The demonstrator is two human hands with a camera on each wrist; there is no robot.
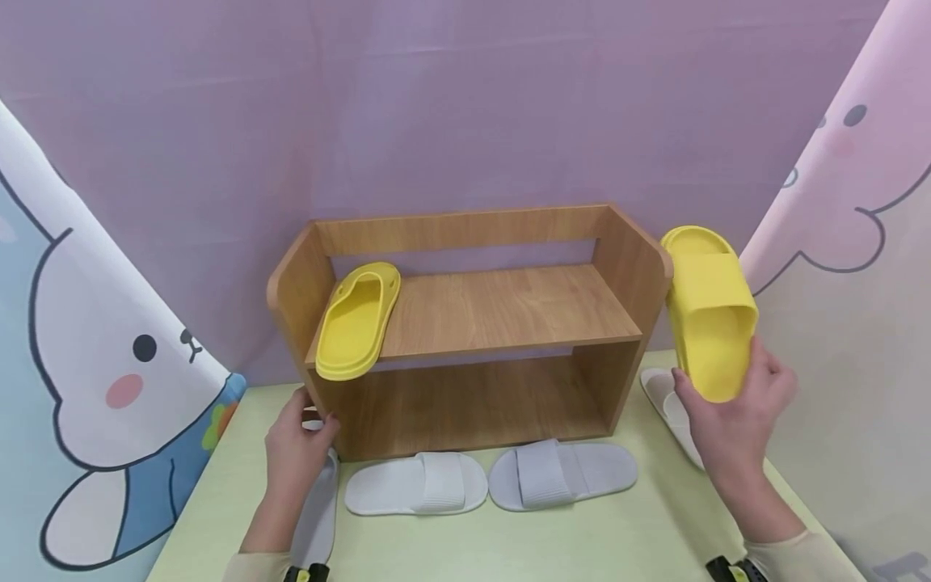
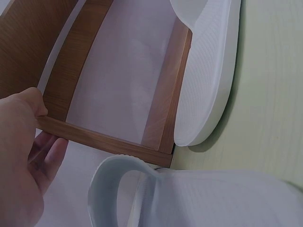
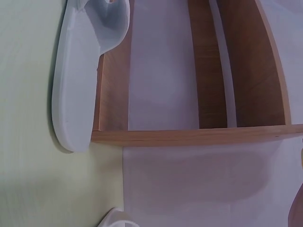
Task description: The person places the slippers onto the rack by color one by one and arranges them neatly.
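R grip (image 1: 742,416), closed thumb-to-fingers, held the heel end of a yellow slipper (image 1: 709,299) up just R of the wooden rack (image 1: 480,408). L grip (image 1: 300,449) pinched its L panel (image 2: 106,141). Slipper prob. light, bendy foam, maybe slick; best held by sole edges nr heel.

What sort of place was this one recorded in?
Probably a staged corner indoors, though the wider room is out of view: a purple backdrop behind, cartoon-printed panels at both sides, and a wooden shelf standing on a pale green surface.
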